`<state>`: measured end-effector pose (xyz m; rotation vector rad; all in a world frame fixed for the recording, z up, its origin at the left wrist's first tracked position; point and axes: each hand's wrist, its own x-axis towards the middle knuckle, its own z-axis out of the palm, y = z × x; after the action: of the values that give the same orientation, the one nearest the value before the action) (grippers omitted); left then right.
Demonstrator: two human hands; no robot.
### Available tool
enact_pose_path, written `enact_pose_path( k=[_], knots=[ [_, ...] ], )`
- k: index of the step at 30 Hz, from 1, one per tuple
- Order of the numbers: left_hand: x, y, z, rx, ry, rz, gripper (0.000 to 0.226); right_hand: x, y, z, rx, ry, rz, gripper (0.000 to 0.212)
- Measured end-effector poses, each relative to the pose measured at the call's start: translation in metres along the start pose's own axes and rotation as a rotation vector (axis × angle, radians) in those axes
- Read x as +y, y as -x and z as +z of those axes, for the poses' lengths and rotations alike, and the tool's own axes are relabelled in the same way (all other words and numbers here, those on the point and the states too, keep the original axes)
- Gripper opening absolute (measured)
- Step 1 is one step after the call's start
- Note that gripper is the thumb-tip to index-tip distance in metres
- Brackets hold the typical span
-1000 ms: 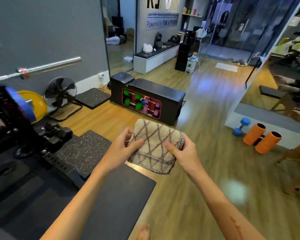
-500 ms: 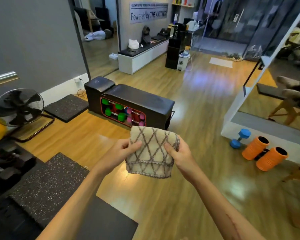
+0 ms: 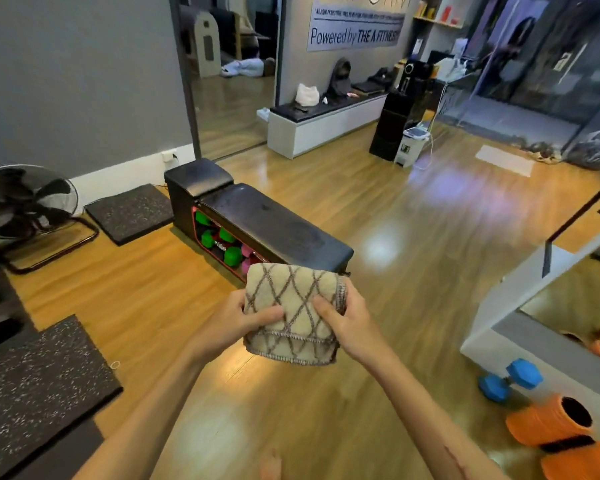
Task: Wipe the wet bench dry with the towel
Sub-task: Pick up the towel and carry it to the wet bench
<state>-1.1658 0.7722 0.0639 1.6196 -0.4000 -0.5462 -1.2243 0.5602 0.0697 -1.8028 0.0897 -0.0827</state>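
A folded beige towel point(image 3: 297, 306) with a brown diamond pattern is held up in front of me over the wooden floor. My left hand point(image 3: 229, 323) grips its left side, thumb on top. My right hand point(image 3: 350, 323) grips its right side the same way. Beyond the towel stands a long black padded bench point(image 3: 278, 226) with a raised head pad; its top shows wet spots. Green and pink dumbbells point(image 3: 227, 245) sit in the open shelf under the bench. The towel's top edge hides the bench's near corner.
A floor fan point(image 3: 25, 206) stands at the left beside speckled rubber mats point(image 3: 132, 213). A blue dumbbell point(image 3: 510, 379) and orange foam rollers point(image 3: 551, 424) lie at the right by a white mirror base. A white storage bench point(image 3: 323, 126) lines the far wall.
The view has moved forward and to the right, so the black bench is closer and larger. Both hands keep the same hold on the towel.
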Motion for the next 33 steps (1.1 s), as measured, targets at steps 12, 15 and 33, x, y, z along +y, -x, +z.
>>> enact_pose_path(
  k=[12,15,33],
  knots=[
    [0.010,-0.323,0.020,0.096,0.102,-0.005,0.037,0.045,-0.295,-0.172,-0.132,-0.028,0.047,0.030],
    [0.022,-0.393,0.023,0.117,0.150,-0.012,0.038,0.049,-0.354,-0.212,-0.203,-0.286,0.118,0.043],
    [0.063,-0.722,0.151,0.721,0.151,-0.015,0.071,0.111,-0.666,-0.441,-0.787,-0.471,0.370,0.062]
  ],
)
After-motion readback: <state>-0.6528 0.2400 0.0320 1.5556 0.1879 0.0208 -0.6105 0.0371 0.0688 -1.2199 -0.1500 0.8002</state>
